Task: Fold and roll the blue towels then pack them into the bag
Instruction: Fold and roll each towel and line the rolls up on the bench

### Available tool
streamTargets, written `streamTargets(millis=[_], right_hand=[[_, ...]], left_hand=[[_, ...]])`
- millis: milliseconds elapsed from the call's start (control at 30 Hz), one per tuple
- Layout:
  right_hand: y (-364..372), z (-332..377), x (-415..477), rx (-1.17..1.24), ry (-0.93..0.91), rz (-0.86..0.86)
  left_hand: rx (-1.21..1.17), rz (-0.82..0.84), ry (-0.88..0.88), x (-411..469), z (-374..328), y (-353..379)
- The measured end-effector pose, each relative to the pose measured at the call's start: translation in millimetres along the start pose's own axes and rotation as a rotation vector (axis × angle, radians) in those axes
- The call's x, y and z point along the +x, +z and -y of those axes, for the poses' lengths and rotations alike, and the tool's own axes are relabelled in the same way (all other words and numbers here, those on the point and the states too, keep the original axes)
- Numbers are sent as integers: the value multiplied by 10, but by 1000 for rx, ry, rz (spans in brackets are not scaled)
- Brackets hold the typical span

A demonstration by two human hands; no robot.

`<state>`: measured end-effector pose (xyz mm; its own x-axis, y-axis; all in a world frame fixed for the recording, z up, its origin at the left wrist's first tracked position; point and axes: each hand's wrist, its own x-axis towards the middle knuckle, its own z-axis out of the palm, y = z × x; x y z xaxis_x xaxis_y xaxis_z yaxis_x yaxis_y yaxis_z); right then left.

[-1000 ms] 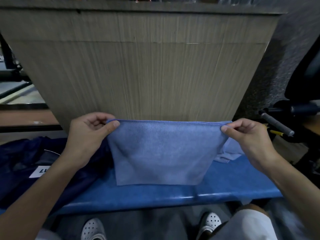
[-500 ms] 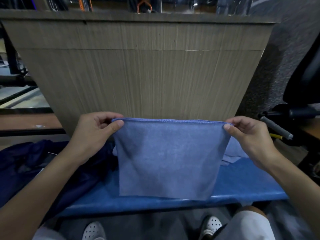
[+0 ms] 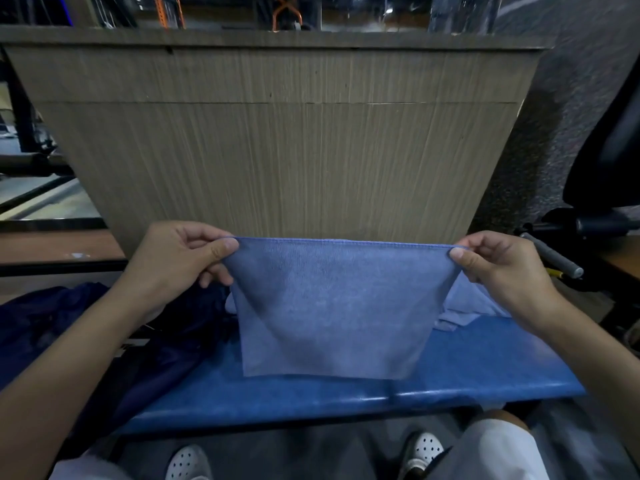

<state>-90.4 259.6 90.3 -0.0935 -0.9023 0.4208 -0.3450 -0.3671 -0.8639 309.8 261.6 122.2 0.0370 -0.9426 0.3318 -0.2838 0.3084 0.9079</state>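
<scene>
A blue towel [image 3: 332, 306] hangs stretched in the air above the blue padded bench [image 3: 450, 368]. My left hand [image 3: 176, 261] pinches its upper left corner between thumb and fingers. My right hand [image 3: 502, 271] pinches the upper right corner the same way. The towel's lower edge hangs just over the bench top. More light blue towels [image 3: 464, 306] lie crumpled on the bench behind my right hand. A dark navy bag [image 3: 69, 327] lies slumped on the left end of the bench, partly hidden by my left forearm.
A wood-grain panel [image 3: 277, 150] rises straight behind the bench. A black chair and a grey-handled bar [image 3: 554, 254] stand at the right. My knees and white perforated shoes [image 3: 187, 462] are below the bench's front edge.
Both hands have lifted the towel slightly and pulled its top edge tauter; the lower edge now hangs over the bench instead of resting on it.
</scene>
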Motion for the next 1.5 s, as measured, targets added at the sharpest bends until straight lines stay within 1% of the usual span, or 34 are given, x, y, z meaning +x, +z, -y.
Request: streamTargets(millis=[133, 267, 400, 567, 767, 867, 967, 1067, 1133, 1233, 1367, 1433, 1500], right_hand=[[17, 55, 3, 45, 1, -19], [-7, 45, 7, 60, 18, 33], [-29, 105, -5, 122, 21, 60], [-49, 70, 14, 85, 18, 88], [-6, 37, 170, 133, 110, 115], [47, 29, 369, 122, 107, 76], [37, 91, 520, 96, 59, 9], [-26, 163, 502, 118, 25, -12], [-63, 133, 390, 115, 44, 1], [-71, -96, 96, 86, 111, 65], [0, -590, -463, 14, 319, 245], [20, -803, -702, -52, 430, 351], [18, -944, -872, -119, 480, 441]], left_hand=[[10, 7, -41, 10, -23, 20], [-25, 34, -41, 0, -19, 15], [-78, 76, -88, 0, -13, -8], [-132, 122, -165, 56, 91, 4], [-188, 154, -248, 307, 232, 97], [-210, 143, -214, 550, 193, 175], [-268, 111, -121, 739, 102, 219], [-275, 130, -67, 709, 68, 201], [-250, 164, -84, 560, 106, 181], [-195, 212, -155, 248, 344, 206], [-156, 284, -303, -224, 889, 312], [-154, 370, -404, -431, 1119, 324], [-113, 468, -479, -586, 1300, 309]])
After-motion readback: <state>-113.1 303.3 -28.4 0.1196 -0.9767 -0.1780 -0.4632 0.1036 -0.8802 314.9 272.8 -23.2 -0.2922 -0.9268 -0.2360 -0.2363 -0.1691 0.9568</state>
